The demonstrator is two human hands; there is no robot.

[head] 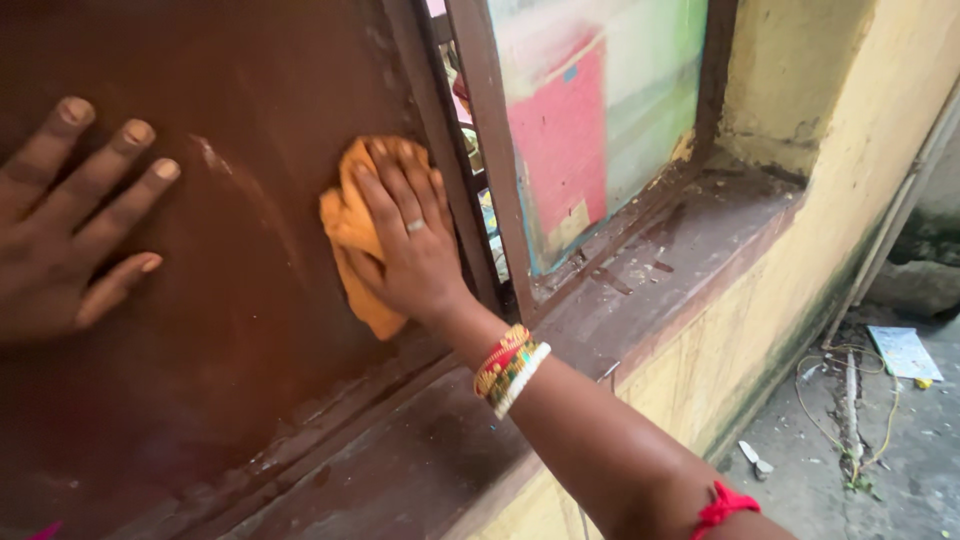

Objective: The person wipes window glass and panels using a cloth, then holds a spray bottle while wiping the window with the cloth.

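My right hand (405, 235) presses an orange cloth (352, 240) flat against the brown shutter (250, 100), fingers together; my left hand (70, 215) rests spread on it.

Crumpled orange cloth (352, 240) pressed flat against the brown shutter (250, 120).

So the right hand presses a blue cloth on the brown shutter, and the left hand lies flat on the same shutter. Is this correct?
Not quite: the cloth is orange, not blue, as the head view shows. The rest holds: the right hand presses it on the brown shutter, and the left hand lies flat on the same shutter.
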